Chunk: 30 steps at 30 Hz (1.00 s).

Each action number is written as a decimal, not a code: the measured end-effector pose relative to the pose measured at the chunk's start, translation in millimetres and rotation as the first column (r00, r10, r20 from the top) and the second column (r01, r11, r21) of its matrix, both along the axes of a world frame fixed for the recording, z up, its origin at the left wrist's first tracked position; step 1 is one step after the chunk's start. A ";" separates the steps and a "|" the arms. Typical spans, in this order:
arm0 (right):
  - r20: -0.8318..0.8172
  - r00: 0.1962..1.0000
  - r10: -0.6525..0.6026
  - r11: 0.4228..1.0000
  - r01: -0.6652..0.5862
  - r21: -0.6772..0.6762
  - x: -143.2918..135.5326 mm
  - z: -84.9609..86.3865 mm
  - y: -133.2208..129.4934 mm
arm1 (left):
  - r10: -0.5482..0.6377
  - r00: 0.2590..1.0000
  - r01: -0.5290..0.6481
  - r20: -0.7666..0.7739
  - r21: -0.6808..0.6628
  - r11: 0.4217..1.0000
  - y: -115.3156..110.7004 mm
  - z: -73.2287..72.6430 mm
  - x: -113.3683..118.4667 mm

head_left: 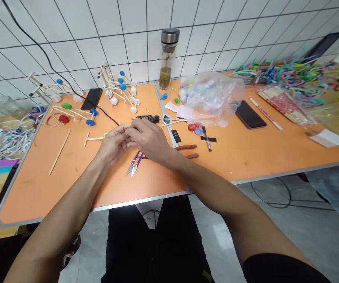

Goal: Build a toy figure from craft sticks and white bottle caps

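Observation:
Over the middle of the orange table [213, 165], my left hand [114, 143] and my right hand [147, 137] meet, fingers bent and pressed together. Whatever they hold between the fingertips is too small and hidden to name. Just left of my left hand lies a T-shaped stick piece [94, 138]. Purple-handled snips [134, 164] rest below the hands, blades toward me. Behind my right hand is a black tool [148, 118], partly covered. Pliers with brown handles [187, 147] lie right of my right wrist.
Stick frames with coloured wheels [122, 88] [66, 106] stand at the back left. A glass bottle [166, 59], a plastic bag [213, 96], phones [251, 115] and a marker [207, 139] are further back and right. A loose stick [59, 152] lies left.

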State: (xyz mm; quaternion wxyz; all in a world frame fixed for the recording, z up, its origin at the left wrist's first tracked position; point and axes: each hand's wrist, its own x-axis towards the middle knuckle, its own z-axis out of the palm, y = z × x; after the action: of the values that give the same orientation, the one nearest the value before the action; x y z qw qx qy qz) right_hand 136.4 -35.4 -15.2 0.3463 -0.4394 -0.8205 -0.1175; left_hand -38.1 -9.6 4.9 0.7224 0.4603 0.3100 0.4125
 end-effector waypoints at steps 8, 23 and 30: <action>0.028 1.000 -0.013 0.999 0.014 -0.038 -3.7 11.7 -4.6 | 0.007 0.999 -0.011 0.051 0.088 0.996 0.2 7.2 0.4; -0.249 0.960 0.125 0.987 -0.147 -0.070 3.9 -1.2 12.5 | 0.093 0.991 -0.076 -0.092 0.174 0.982 8.7 -6.9 -6.2; -0.320 0.931 0.173 0.975 -0.207 -0.076 4.8 -5.9 15.0 | 0.143 0.977 -0.091 -0.159 0.299 0.950 4.8 -6.5 -3.5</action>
State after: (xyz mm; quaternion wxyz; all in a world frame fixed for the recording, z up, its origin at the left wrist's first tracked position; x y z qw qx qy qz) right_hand 141.2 -20.4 -21.1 0.4569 -0.3889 -0.7993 0.0320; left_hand -41.5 -4.8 -1.6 0.5905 0.5772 0.3363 0.4528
